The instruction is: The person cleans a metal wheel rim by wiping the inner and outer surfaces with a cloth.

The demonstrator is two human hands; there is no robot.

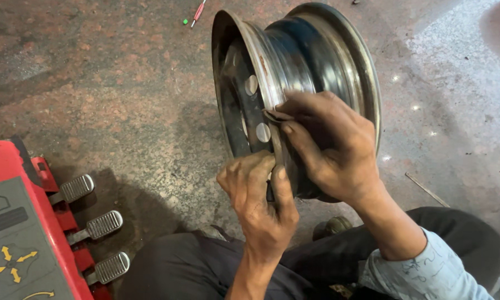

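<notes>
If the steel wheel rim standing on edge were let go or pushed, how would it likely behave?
The steel wheel rim is round and stands on edge, so it would probably roll or tip once the left hand and right hand let go. Thick bare metal suggests it is stiff and fairly heavy.

Down on the floor [122, 100], it was mottled stone, reddish-brown and grey, paler and speckled off to the right. A bare steel wheel rim [316, 61] stood on edge upon it, near the middle. At the top edge lay a small red-handled screwdriver [198, 13] with a tiny green bit [185, 21] just beside it. A thin metal rod [426, 189] lay flat at the right. At lower left sat a red machine [16, 233], its three ribbed pedals [100, 225] jutting out just above the floor.
</notes>
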